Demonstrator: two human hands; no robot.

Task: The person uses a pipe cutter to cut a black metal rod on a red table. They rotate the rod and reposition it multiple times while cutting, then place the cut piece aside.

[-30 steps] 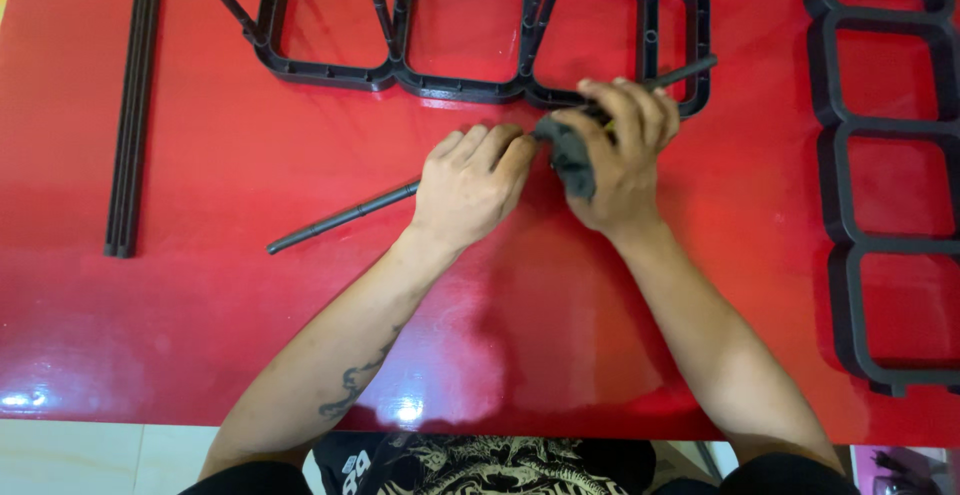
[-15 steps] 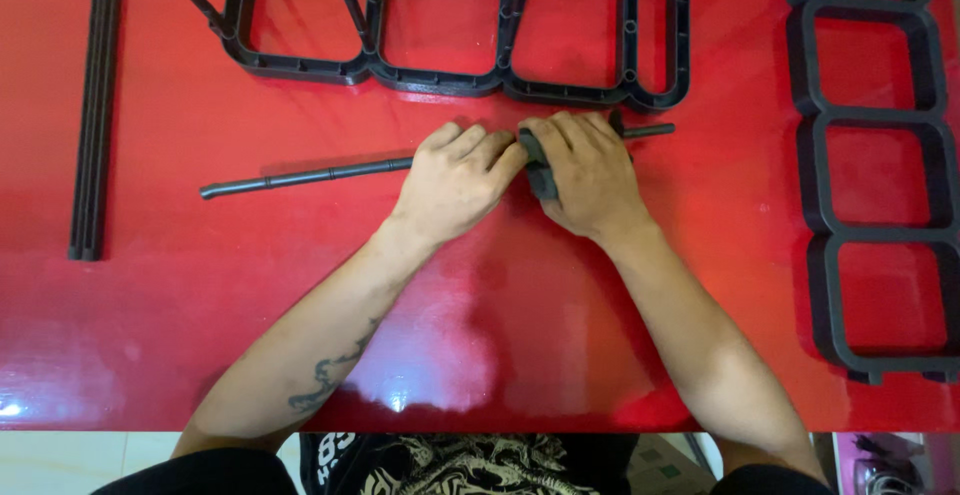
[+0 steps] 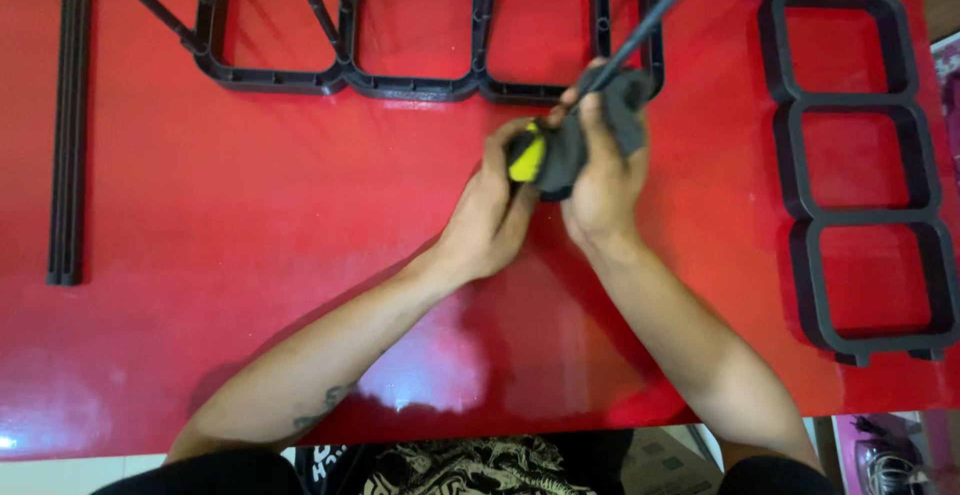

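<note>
While both hands close round it, dark grey cloth (image 3: 590,130) bunched on black rod (image 3: 655,15), yellow patch showing

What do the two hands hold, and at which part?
The right hand wraps a dark grey cloth around the lower end of a thin black rod. The left hand grips a yellow-and-black piece at that end; what it is cannot be told.

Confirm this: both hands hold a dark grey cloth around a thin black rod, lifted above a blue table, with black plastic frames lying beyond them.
One thing is wrong: the table is glossy red, not blue, as the head view shows. The rest stands: the left hand and right hand hold the dark grey cloth around the thin black rod, with black plastic frames lying beyond them.
</note>
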